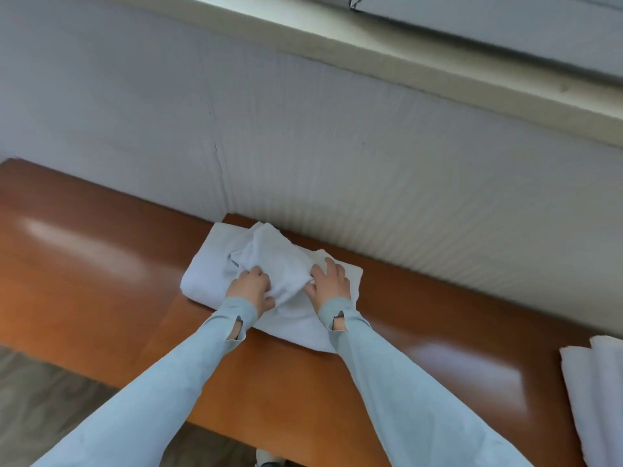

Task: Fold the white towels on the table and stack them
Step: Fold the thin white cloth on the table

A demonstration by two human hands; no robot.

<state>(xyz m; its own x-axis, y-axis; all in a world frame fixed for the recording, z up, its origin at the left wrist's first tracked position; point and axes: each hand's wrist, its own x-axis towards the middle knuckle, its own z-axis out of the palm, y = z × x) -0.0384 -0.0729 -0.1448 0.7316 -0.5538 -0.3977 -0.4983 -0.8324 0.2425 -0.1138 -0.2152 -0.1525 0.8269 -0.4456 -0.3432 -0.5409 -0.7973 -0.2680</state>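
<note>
A folded white towel [209, 264] lies flat on the brown wooden table [101, 264], close to the wall. On top of it sits a smaller, rumpled white towel [274, 261]. My left hand [251, 289] grips the rumpled towel's near left part with curled fingers. At its near right edge, my right hand [328, 284] pinches the cloth, with the other fingers spread on the towel below. Both arms wear pale blue sleeves.
More white towels [593, 396] lie at the table's right edge, partly cut off by the frame. A pale ribbed wall [371, 183] runs right behind the table. Grey floor [40, 392] shows at the lower left.
</note>
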